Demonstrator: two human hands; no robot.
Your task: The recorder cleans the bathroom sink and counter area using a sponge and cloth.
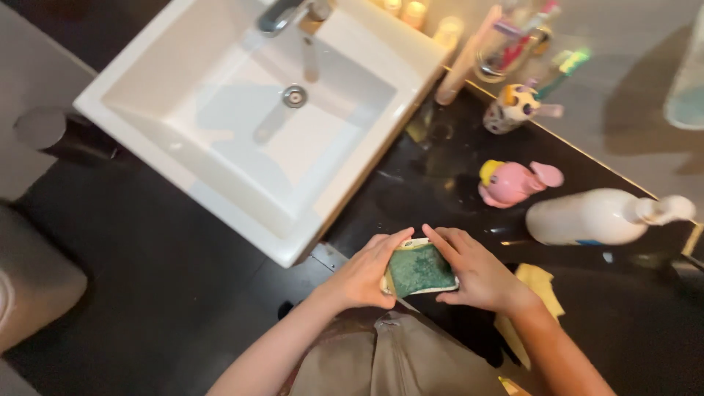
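Both hands hold a rectangular sponge with a green scouring face and a pale yellow body, just above the black countertop. My left hand grips its left side, thumb on the top edge. My right hand grips its right side, fingers spread over the upper corner. A yellow cloth lies on the counter under my right wrist.
A white rectangular sink with a chrome tap stands to the left. On the counter sit a pink toy figure, a white pump bottle lying down, a painted cup and a glass with toothbrushes.
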